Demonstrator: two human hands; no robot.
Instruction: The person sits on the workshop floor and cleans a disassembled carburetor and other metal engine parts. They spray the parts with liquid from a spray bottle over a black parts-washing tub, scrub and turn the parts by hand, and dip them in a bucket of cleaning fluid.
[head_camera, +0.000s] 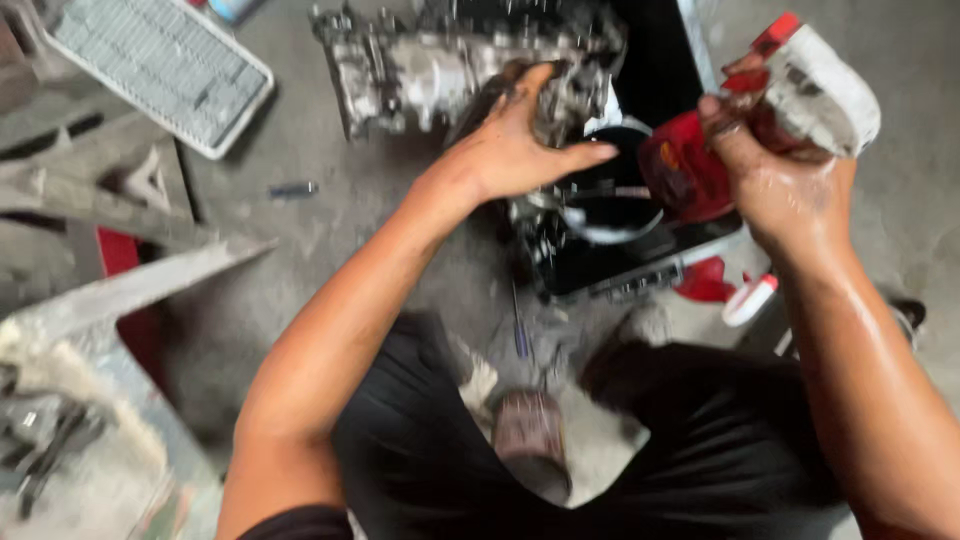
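Head view: black-trousered knees (700, 440) lowest. Above, the left hand (515, 150) rests open on a greasy grey metal engine part (420, 70), likely heavy and slippery; the right hand (780, 180) grips a red-and-white spray bottle (800, 90), light.

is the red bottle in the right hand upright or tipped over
Tipped. The right hand holds the red bottle sideways, its white-wrapped end up right, red body angled down toward the black tray.
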